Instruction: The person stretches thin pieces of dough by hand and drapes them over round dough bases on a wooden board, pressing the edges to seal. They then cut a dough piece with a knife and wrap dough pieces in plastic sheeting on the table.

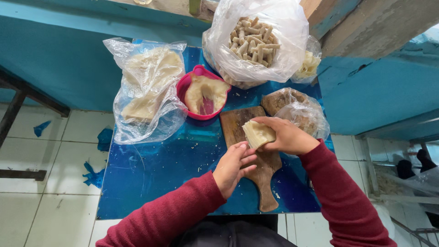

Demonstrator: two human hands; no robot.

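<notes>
Two hands at work over one small blue table, items listed from left to right.

Table (151, 178): glossy blue top, scattered with pale crumbs, standing on a white tiled floor against a blue wall.
Flat dough bag (145, 87): clear plastic, lying at the table's left, holding pale flattened dough; its right edge touches the pink bowl.
Pink bowl (191, 84): just right of the flat bag, holding a torn lump of pale dough with the bowl's bottom showing through a gap.
Left hand (234, 165): red sleeve, fingers curled loosely, thumb and fingertips touching the lower edge of the dough piece; whether it pinches the dough, cannot tell.
Cutting board (265, 174): brown wood, handle pointing toward the person, lying right of centre beneath both hands.
Dough piece (258, 133): pale, folded, held above the board's upper half, between the two hands.
Large bag (256, 41): clear plastic at the table's far edge, open at the top, full of short beige dough sticks.
Right hand (287, 136): red sleeve, closed around the dough piece from the right, gripping it.
Small bag (295, 110): crumpled clear plastic with brownish contents, just behind the right hand.
Far-right bag (310, 64): small, holding pale yellowish pieces, tucked beside the large bag.
</notes>
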